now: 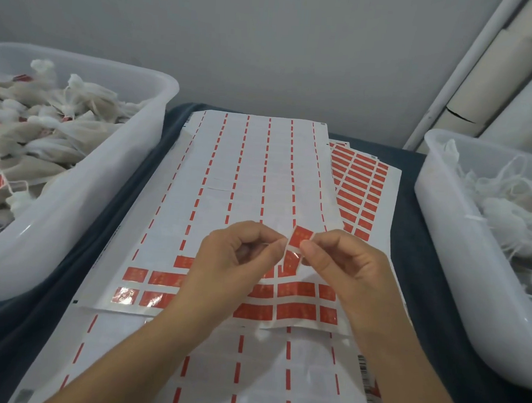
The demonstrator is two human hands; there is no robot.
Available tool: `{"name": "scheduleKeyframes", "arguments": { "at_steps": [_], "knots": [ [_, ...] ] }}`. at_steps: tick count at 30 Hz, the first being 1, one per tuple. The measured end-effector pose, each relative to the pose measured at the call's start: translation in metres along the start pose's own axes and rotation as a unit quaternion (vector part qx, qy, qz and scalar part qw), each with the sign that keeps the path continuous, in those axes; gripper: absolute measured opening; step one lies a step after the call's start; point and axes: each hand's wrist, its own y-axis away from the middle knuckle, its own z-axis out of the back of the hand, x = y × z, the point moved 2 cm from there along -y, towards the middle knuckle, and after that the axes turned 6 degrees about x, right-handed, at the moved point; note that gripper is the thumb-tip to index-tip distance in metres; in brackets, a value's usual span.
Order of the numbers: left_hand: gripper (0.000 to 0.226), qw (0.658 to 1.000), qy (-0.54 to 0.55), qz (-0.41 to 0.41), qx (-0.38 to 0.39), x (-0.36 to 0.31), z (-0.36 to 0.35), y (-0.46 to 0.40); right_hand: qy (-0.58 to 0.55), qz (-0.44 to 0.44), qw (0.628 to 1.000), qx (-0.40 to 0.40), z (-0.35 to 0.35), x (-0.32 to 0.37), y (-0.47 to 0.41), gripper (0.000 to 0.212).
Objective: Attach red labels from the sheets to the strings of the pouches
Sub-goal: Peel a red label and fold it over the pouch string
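A small red label (300, 237) is pinched between the fingertips of my right hand (341, 268), just above the label sheet (254, 175). My left hand (233, 258) has its fingers curled, with fingertips meeting the label's lower white edge; whether a string lies between them is too small to tell. The top sheet is mostly stripped, with red labels left only in its lowest rows (296, 299). No pouch is visible in my hands.
A white tub (110, 173) at the left holds several pouches with red labels. Another white tub (442, 243) at the right holds white pouches and loose strings. More label sheets (362, 182) lie under the top one on a dark cloth (416, 272).
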Motion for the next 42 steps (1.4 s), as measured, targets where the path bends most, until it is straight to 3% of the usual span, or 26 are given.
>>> {"name": "scheduleKeyframes", "arguments": {
  "at_steps": [10,18,22,29,35,42],
  "knots": [
    [0.014,0.999,0.024,0.027,0.002,-0.001,0.000,-0.001,0.053,0.039,0.997,-0.030,0.002,-0.002,-0.002,0.013],
    [0.026,0.999,0.038,0.027,-0.006,-0.004,0.000,0.000,0.089,0.063,0.993,-0.035,0.001,-0.003,-0.003,0.010],
    [0.009,1.000,0.000,0.010,-0.006,-0.002,0.000,0.000,0.089,0.065,0.993,-0.041,0.001,-0.003,-0.002,0.010],
    [0.019,0.982,0.161,0.098,-0.022,-0.003,0.004,0.000,-0.049,0.017,0.995,-0.082,0.010,0.003,-0.004,0.040],
    [0.020,0.981,0.157,0.116,-0.008,-0.007,0.003,0.000,-0.023,-0.019,0.999,0.018,0.002,0.004,-0.001,0.030],
    [0.020,0.984,0.144,0.110,-0.005,-0.007,0.002,0.000,-0.041,-0.003,0.999,-0.003,0.004,0.000,-0.002,0.014]
  ]
}}
